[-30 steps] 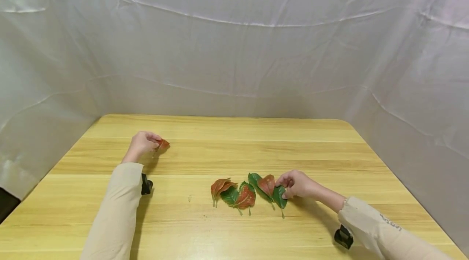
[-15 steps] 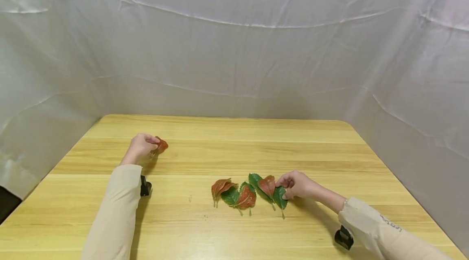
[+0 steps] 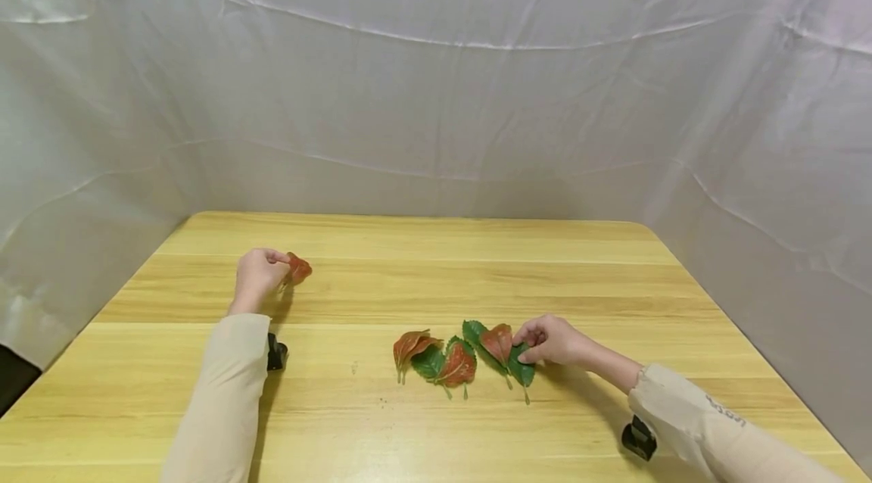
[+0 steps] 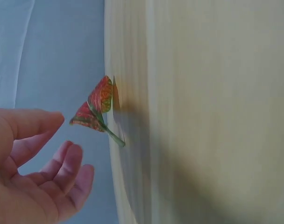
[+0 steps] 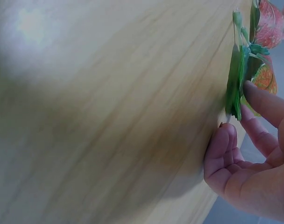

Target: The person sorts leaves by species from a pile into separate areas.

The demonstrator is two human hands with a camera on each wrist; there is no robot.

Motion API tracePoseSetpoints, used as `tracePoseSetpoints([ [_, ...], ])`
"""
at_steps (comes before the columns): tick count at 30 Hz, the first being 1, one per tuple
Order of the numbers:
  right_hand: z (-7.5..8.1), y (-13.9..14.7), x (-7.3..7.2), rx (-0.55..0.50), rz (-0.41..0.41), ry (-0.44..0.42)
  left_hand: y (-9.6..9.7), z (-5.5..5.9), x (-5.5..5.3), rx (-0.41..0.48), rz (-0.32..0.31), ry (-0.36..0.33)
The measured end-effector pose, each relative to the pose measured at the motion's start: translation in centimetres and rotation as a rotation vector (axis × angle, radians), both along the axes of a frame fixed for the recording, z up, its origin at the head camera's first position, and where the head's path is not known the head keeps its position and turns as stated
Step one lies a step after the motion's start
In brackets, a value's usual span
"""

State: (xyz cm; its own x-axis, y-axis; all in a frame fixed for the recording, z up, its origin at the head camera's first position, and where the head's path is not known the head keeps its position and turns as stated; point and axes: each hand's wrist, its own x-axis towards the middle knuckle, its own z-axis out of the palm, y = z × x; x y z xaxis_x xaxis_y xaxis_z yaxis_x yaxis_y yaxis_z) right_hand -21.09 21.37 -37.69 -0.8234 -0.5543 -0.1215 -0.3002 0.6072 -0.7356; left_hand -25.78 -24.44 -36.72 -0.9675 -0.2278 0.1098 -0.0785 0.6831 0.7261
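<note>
At the far left of the table, my left hand is beside a red leaf. The left wrist view shows a small gap between its fingertips and the veined red leaf, whose green stem points away. My right hand pinches the upper end of a dark green leaf between thumb and index finger, stem toward the front. In the right wrist view the thumb tip overlaps the edge of this green leaf, and the other fingers are curled close to the table.
Left of the right hand lies a row of overlapping leaves: a red leaf over a green one, a red-and-green pair, and reddish leaves at the row's left end. Pale cloth hangs behind the wooden table.
My left fingers have drawn back slightly left from the red leaf, which settled a little lower and to the left. The right thumb has shifted slightly up the green leaf; the row is unchanged.
</note>
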Motion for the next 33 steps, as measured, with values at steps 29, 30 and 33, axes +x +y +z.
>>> tracePoseSetpoints([
  [29, -0.1, -0.5, 0.2, 0.080, -0.023, 0.069, 5.3, 3.3, 1.0, -0.060, -0.220, 0.148],
  [30, -0.1, -0.5, 0.2, 0.080, -0.023, 0.070, 5.5, 3.4, 1.1, -0.057, -0.228, 0.149],
  [33, -0.1, -0.6, 0.1, 0.079, -0.020, 0.073, 6.1, 3.5, 1.4, -0.059, -0.247, 0.150],
])
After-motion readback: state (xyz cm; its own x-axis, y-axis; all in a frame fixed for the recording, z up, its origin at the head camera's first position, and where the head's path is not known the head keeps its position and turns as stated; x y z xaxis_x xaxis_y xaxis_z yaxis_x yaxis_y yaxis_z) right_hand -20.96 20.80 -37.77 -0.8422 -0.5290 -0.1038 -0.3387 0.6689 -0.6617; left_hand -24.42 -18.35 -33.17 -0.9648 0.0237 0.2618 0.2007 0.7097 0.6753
